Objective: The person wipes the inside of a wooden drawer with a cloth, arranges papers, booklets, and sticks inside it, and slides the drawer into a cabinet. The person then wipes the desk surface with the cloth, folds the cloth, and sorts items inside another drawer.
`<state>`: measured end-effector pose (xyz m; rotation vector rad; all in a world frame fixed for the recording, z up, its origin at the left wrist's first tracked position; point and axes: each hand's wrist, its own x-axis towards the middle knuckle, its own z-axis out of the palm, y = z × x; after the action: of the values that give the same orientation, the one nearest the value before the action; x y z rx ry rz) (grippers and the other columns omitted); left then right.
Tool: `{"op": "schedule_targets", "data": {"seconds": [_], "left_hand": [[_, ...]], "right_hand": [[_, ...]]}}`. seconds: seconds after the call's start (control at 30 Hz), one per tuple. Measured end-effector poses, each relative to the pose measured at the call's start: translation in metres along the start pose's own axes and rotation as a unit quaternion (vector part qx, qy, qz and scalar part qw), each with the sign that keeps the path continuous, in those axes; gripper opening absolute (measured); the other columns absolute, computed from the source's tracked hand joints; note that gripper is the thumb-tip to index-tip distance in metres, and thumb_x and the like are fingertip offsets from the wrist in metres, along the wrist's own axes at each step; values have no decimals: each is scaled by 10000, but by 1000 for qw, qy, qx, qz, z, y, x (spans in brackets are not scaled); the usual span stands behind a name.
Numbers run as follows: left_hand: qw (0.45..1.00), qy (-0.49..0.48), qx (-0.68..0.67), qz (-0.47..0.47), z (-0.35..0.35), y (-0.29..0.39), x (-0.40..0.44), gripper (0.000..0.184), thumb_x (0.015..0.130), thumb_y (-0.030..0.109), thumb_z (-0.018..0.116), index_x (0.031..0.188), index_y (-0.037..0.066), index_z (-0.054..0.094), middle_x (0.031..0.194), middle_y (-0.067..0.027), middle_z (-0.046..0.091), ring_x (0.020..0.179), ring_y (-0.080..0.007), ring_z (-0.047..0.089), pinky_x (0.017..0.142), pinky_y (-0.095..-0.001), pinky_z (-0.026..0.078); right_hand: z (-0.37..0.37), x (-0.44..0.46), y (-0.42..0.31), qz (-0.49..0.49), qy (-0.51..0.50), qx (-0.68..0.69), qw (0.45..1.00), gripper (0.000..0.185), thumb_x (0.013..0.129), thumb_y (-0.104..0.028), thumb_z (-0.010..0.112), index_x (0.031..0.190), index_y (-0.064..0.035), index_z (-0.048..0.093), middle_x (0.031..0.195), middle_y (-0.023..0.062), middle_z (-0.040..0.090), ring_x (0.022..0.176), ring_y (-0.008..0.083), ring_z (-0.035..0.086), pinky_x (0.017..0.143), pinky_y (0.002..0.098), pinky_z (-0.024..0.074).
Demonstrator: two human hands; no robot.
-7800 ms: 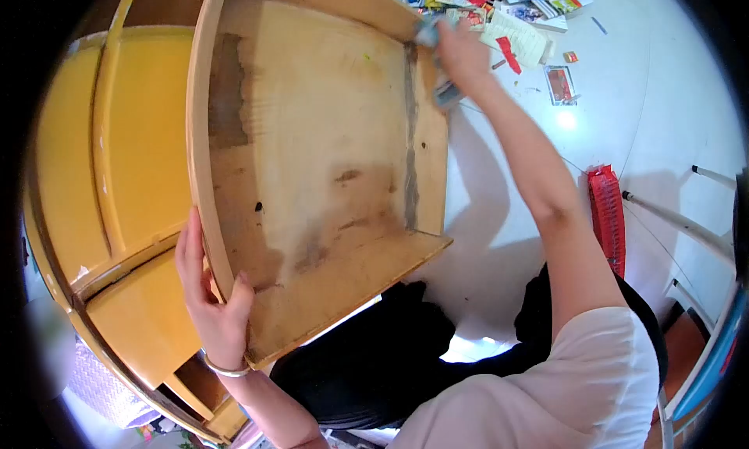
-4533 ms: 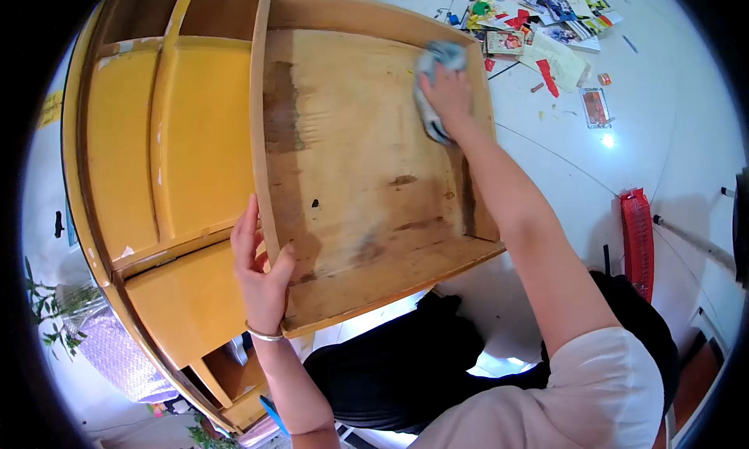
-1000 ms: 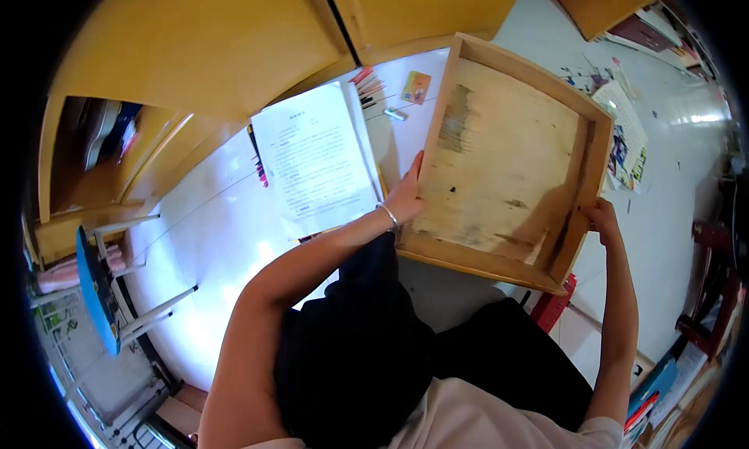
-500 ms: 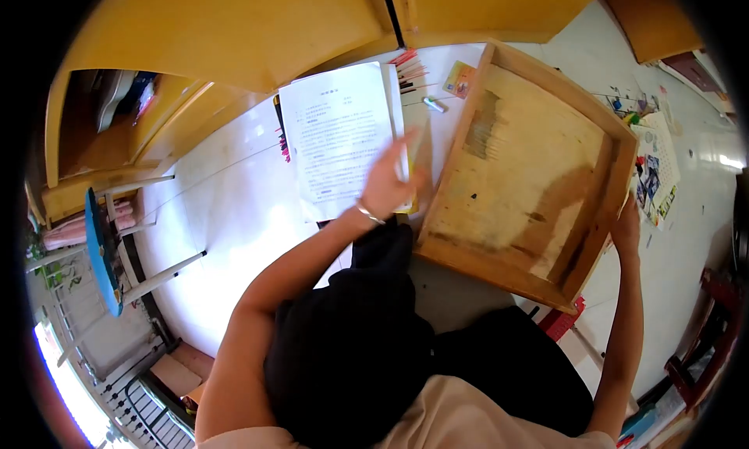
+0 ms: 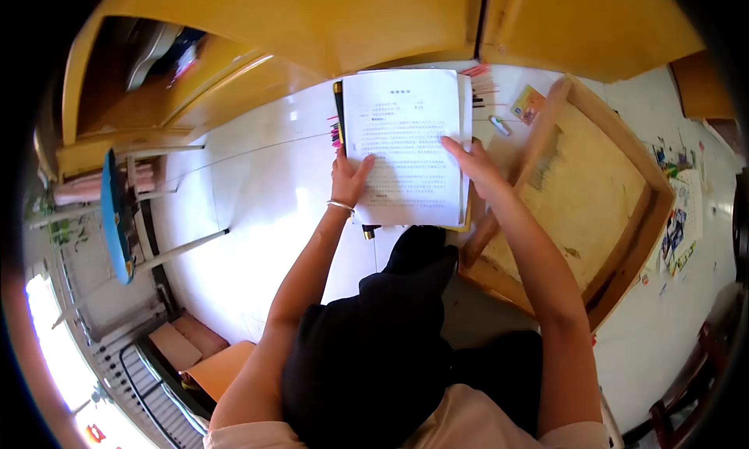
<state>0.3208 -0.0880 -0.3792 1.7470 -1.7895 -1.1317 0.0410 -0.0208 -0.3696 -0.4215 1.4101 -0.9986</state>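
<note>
Currently, the stack of papers [image 5: 406, 149] lies between the two hands, its printed top sheet facing up, just beyond the person's dark-clothed legs [image 5: 374, 332]. The left hand [image 5: 349, 182] grips the stack's left edge near the lower corner: the thumb lies over the print, while the other fingers are at the side, their tips partly hidden. The right hand [image 5: 477, 168] has the opposite edge, thumb on the top sheet and the other fingers bent at the border, partly out of sight. Both hands are thus closed on the stack, with thumbs apart from the fingers and paper between them. A bracelet [image 5: 340, 207] circles the left wrist.

A black and gold edge [image 5: 339, 110] shows from under the papers on the left. To the right, the wooden drawer [image 5: 601, 184] stands tilted in view, its open side up and stained bottom visible, partly behind the right forearm. Between stack and drawer, near the yellow cabinet [image 5: 374, 28], are thin red sticks [image 5: 485, 82], a small whitish tube [image 5: 499, 125] and a colourful card [image 5: 528, 104] on the pale floor [image 5: 234, 238].
</note>
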Motion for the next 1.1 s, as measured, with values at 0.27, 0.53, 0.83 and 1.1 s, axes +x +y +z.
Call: {"op": "schedule_targets", "data": {"seconds": [0.27,0.53,0.83,1.1], "left_hand": [[970,60,-205,-114,-13,21,10,548,900,402,501,1239,-23,434,1079,-121,555,966,-199,516,853,-292,413],[977,73,-122,-158,-14,29,26,553,830,412,608,1164,-20,518,979,-94,599,858,-153,549,758,-265,454],[988,111,84,-72,-25,18,50,434,847,376,580,1099,22,576,919,-130,648,825,-272,626,700,-340,492],[989,72,113,-67,-20,28,46,662,724,448,692,1134,-40,512,1002,-214,618,911,-333,610,782,-372,487]], "right_hand": [[22,-20,-2,-137,111,-102,979,713,683,-342,746,1188,35,412,996,229,561,920,351,573,804,390,471],[22,-26,-6,-160,163,-226,947,811,687,-293,740,1291,26,302,1160,234,474,997,358,516,853,393,433],[45,-50,-25,-303,176,-322,880,837,694,-176,731,1361,-33,244,1324,224,315,1212,381,310,986,480,286],[39,-42,-7,-278,176,-285,900,837,695,-167,729,1359,-20,241,1320,226,319,1229,379,292,1005,457,274]]}}
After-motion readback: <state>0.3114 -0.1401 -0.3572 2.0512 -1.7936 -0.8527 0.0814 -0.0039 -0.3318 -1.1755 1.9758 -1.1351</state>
